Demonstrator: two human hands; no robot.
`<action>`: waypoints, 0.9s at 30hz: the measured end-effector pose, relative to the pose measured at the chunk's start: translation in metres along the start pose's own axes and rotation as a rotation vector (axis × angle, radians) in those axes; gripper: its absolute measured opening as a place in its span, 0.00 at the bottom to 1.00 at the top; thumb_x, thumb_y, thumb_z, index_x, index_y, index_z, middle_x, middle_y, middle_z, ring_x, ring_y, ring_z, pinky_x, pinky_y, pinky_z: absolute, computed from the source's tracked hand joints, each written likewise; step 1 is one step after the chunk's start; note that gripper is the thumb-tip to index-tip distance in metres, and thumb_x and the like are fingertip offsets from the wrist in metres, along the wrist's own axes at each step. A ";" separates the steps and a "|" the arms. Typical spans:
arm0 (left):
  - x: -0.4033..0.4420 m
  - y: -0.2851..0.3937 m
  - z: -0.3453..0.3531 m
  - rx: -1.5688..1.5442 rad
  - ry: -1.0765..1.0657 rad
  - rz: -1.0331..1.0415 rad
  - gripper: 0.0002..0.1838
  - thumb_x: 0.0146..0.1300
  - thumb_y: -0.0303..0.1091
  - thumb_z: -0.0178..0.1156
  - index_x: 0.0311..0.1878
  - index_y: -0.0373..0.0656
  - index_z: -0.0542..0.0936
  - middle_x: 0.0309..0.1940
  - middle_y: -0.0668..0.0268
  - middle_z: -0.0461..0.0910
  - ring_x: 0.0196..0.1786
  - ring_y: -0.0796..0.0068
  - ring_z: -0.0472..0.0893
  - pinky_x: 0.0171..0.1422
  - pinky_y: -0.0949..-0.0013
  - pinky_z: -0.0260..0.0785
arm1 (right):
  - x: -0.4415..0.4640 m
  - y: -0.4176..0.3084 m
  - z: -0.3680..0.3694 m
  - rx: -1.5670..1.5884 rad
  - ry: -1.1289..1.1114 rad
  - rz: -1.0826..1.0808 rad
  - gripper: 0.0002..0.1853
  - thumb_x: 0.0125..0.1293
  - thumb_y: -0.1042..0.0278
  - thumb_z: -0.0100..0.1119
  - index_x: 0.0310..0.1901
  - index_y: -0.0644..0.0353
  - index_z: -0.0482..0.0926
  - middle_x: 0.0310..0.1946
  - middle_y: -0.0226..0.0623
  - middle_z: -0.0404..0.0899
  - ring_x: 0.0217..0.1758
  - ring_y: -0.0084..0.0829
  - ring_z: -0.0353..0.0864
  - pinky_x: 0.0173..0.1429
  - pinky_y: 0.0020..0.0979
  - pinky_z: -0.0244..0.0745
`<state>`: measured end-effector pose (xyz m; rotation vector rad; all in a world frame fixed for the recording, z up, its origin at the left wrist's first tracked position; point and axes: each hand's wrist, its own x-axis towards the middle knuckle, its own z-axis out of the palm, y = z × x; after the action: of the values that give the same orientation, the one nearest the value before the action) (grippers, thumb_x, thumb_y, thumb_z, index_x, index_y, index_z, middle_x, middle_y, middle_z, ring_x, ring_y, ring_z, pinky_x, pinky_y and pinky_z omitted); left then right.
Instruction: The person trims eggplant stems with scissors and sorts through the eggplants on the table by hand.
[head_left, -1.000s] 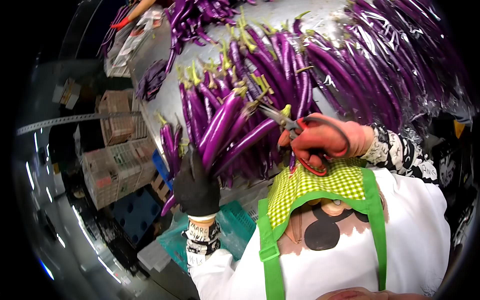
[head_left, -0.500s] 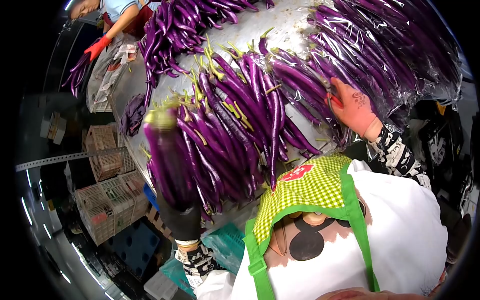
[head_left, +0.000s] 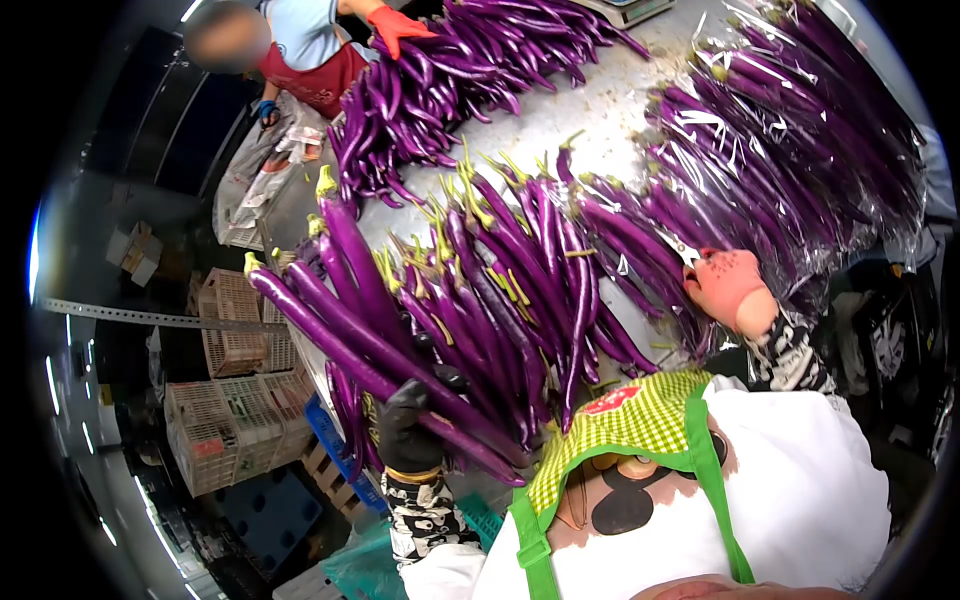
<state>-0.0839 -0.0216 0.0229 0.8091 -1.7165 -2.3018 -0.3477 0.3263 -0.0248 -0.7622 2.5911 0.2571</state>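
Our left hand [head_left: 408,430], in a black glove, is clamping several long, glossy purple eggplants [head_left: 325,325] near their lower ends; their pale green stems are pointing up and to the left, over the table's edge. Our right hand [head_left: 735,285], in a coral-red glove, is holding small metal scissors [head_left: 680,248], its fingers closed around the handles. The blades are pointing up and left, beside eggplants bundled in clear, shiny plastic [head_left: 800,110].

Between our 2 hands, a loose row of purple eggplants [head_left: 500,320] is lying on the grey metal table [head_left: 545,125], with cut green stem pieces [head_left: 508,285] resting on top. Beyond it, a co-worker's red-gloved hand [head_left: 395,30] is hovering at a heaped pile of eggplants [head_left: 430,100]; we cannot tell whether it is touching them. Beige slatted plastic crates [head_left: 220,430] are standing at the left.
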 end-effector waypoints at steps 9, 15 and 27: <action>0.066 -0.049 0.049 0.312 -0.133 0.510 0.20 0.70 0.36 0.56 0.59 0.34 0.77 0.58 0.49 0.80 0.62 0.57 0.80 0.67 0.58 0.72 | 0.014 -0.117 -0.052 1.539 -0.383 -0.804 0.75 0.50 0.60 0.85 0.81 0.49 0.25 0.80 0.52 0.47 0.81 0.46 0.52 0.82 0.44 0.51; 0.095 -0.018 0.097 -0.167 0.064 0.180 0.24 0.63 0.22 0.66 0.63 0.38 0.74 0.50 0.65 0.79 0.49 0.72 0.81 0.53 0.68 0.76 | 0.037 -0.175 -0.038 1.561 -0.145 -0.805 0.64 0.50 0.61 0.83 0.78 0.71 0.44 0.72 0.53 0.63 0.75 0.33 0.64 0.79 0.33 0.57; 0.119 -0.006 0.076 0.104 0.103 0.511 0.49 0.67 0.31 0.63 0.82 0.39 0.42 0.71 0.50 0.65 0.70 0.58 0.70 0.74 0.56 0.64 | 0.115 -0.181 -0.076 1.610 -0.233 -0.858 0.54 0.52 0.65 0.79 0.75 0.72 0.55 0.70 0.50 0.68 0.73 0.32 0.67 0.78 0.34 0.60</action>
<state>-0.2219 -0.0070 -0.0065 0.4251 -1.7566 -1.8153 -0.3615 0.0987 -0.0186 -0.8795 1.2537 -1.5953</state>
